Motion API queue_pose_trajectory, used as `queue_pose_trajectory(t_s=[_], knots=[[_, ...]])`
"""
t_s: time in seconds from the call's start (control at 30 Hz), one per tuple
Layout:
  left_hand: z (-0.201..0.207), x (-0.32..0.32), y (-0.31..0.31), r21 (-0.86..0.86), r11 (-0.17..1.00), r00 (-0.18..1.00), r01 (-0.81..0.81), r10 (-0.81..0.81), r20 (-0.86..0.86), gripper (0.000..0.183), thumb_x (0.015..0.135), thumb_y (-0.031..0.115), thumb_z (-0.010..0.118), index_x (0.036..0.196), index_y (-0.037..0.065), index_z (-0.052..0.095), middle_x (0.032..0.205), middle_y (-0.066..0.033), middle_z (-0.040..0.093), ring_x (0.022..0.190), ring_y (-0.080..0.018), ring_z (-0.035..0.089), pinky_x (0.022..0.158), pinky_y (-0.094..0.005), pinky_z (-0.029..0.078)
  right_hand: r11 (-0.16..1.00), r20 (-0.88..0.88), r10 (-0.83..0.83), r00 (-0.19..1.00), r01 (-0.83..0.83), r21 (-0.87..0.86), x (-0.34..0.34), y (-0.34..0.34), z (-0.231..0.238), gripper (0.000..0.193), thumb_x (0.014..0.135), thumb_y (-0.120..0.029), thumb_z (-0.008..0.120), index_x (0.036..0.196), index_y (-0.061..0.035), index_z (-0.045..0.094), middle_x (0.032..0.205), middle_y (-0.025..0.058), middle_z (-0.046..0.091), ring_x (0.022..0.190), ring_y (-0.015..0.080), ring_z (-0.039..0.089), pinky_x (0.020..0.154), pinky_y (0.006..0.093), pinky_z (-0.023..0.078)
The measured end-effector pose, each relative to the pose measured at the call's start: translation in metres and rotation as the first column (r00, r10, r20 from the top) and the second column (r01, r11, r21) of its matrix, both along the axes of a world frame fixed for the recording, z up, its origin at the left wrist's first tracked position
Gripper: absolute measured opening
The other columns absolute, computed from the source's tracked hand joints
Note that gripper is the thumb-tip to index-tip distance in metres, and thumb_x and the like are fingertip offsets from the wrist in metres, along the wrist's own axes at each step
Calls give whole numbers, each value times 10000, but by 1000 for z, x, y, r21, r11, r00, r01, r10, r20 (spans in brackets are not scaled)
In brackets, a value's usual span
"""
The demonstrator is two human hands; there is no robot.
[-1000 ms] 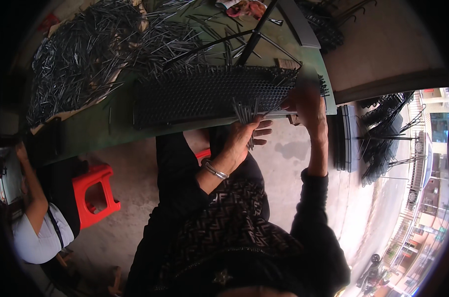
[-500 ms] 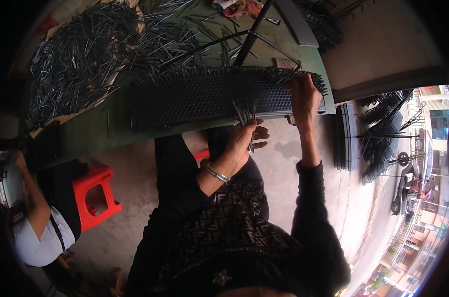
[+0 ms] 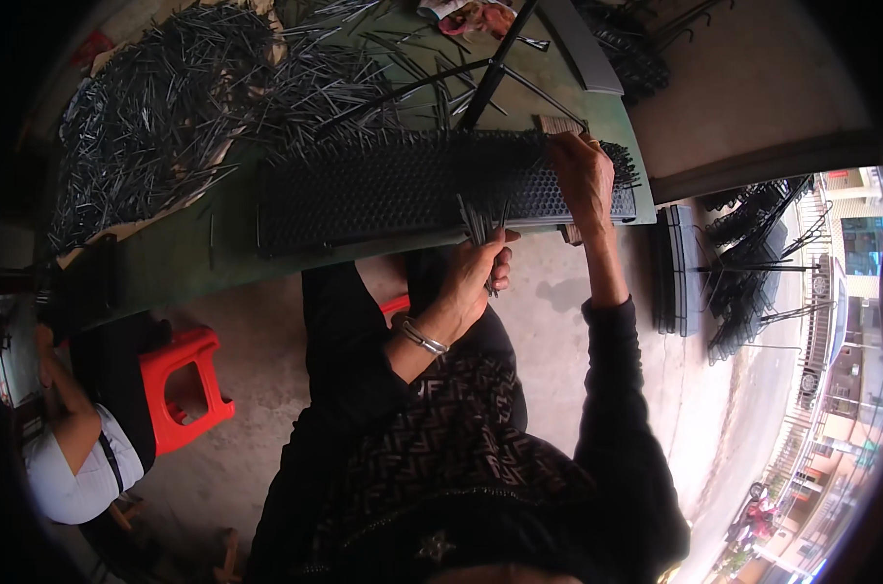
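A long black tray (image 3: 344,200) full of small holes lies along the table's near edge. Thin dark rods stand in a row along its far side and crowd its right end. Just off its front edge, my left hand (image 3: 471,282) grips a bundle of thin dark rods (image 3: 480,222), their ends fanning toward the tray. Over the right part of the tray, my right hand (image 3: 586,180) is closed in a pinch with its fingertips at the standing rods. Whatever sits between those fingertips is too small and hidden to tell.
A big heap of loose dark rods (image 3: 159,117) covers the green table's (image 3: 169,263) left side. A black metal stand (image 3: 490,73) rises behind the tray. A red stool (image 3: 183,389) and another person's arm (image 3: 72,409) are at left; stacked grey panels (image 3: 677,273) stand at right.
My right hand has shifted slightly left and lower over the tray. The fingers of my left hand have curled in more around the rods. Outside, a vehicle has passed out of view.
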State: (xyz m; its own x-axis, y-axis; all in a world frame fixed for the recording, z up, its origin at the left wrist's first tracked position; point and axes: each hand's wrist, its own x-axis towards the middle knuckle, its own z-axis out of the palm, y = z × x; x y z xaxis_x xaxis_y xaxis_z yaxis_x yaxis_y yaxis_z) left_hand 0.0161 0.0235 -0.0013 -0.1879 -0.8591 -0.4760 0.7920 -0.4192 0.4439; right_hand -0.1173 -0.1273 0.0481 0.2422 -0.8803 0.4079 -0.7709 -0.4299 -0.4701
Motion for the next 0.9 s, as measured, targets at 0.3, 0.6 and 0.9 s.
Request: queue_pose_trajectory(t_s=[0.3, 0.6, 0.9], knots=[[18, 2, 3, 23, 1000, 999, 9, -10, 36, 309, 965, 304, 599, 1054, 8, 616, 675, 25, 480, 527, -70, 407, 479, -226, 323, 995, -217, -96, 971, 89, -40, 0, 17, 2, 205, 910, -202, 580, 1066, -165, 707, 890, 104, 617, 846, 314, 622, 741, 400, 490], [20, 6, 2, -19, 999, 994, 30, -27, 107, 295, 957, 300, 606, 1047, 20, 639, 648, 19, 494, 519, -68, 428, 461, -231, 317, 688, 279, 173, 945, -318, 652, 0, 44, 22, 241, 943, -174, 595, 1076, 12, 670, 834, 54, 666, 743, 123, 623, 677, 268, 484], [17, 8, 0, -90, 996, 956, 29, -1, 294, 385, 965, 419, 562, 1146, 87, 638, 831, -81, 696, 620, -107, 588, 495, -227, 416, 661, 503, 99, 858, -435, 612, -8, 40, 23, 122, 927, -88, 570, 911, 22, 621, 783, 73, 665, 695, 128, 651, 634, 250, 522]])
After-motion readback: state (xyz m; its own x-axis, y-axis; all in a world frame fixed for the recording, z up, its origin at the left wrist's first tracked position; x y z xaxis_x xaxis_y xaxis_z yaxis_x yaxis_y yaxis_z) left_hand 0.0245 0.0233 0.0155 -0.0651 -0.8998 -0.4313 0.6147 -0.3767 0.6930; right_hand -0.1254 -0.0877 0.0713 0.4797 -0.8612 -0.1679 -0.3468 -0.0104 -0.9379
